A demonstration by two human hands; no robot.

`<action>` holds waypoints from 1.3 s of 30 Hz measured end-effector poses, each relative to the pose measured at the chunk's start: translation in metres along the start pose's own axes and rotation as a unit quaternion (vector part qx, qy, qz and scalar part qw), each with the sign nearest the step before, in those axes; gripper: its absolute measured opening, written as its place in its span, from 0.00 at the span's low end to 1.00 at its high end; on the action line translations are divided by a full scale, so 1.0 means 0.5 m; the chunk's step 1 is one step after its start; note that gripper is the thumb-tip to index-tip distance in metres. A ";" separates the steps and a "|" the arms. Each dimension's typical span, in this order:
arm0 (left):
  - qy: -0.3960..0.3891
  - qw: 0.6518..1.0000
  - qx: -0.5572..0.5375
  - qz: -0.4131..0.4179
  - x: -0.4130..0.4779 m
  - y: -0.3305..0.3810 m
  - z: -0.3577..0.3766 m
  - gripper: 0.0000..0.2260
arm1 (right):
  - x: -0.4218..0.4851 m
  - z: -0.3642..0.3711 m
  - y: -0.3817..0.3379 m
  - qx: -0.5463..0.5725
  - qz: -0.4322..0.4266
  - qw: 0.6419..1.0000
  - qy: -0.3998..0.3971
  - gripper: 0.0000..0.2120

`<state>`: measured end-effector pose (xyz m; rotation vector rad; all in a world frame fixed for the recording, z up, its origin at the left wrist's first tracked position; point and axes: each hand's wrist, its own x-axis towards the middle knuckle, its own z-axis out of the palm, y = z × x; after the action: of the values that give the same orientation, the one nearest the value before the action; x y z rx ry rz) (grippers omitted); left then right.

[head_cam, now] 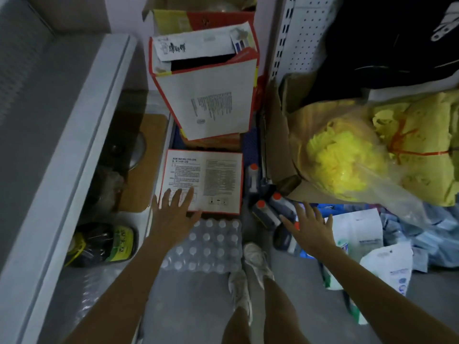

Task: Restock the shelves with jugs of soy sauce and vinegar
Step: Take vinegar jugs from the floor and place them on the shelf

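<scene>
We saw a dim, bluish, grainy view. The white carton (201, 180) and the yellow bag (347, 167) caught the most light, while the shelf recess (119, 155) on our left and the top right corner sank into shadow. Straight edges bowed toward the frame's borders, and fine print on the carton was soft and unreadable

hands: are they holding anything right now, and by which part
Nothing is held. The left hand is spread open over the near corner of the red-edged carton; the right hand is open over the orange-capped jugs, gripping none.
</scene>
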<state>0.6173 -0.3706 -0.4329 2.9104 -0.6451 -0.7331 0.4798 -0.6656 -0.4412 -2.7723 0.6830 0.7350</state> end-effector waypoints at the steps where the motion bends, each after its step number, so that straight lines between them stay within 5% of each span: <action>1: -0.020 0.999 0.024 0.014 0.009 -0.005 0.020 0.33 | 0.016 0.015 0.001 -0.014 -0.006 1.000 -0.010 0.46; 7: -0.029 0.998 0.048 -0.009 0.086 -0.017 0.093 0.40 | 0.137 0.111 0.010 -0.046 -0.032 0.998 -0.029 0.55; 10: -0.019 0.999 0.047 -0.016 0.140 -0.026 0.152 0.50 | 0.194 0.158 0.010 -0.034 -0.029 0.999 -0.026 0.46; 15: -0.026 0.999 0.043 -0.002 0.223 -0.020 0.246 0.50 | 0.266 0.258 0.017 -0.001 -0.005 1.000 -0.017 0.42; 22: -0.081 0.992 0.087 0.049 0.294 -0.020 0.371 0.35 | 0.329 0.413 0.033 0.028 -0.003 0.999 -0.036 0.49; 31: -0.103 0.989 0.084 0.069 0.373 -0.027 0.529 0.31 | 0.448 0.562 0.046 0.119 0.024 0.993 -0.007 0.49; 39: -0.117 0.987 0.076 0.084 0.403 -0.007 0.616 0.32 | 0.556 0.631 0.067 0.079 0.047 0.995 -0.038 0.45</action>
<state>0.6355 -0.4414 -0.7936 2.8784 -0.9978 -1.0560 0.5452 -0.7086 -0.8555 -2.5701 0.8241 0.7651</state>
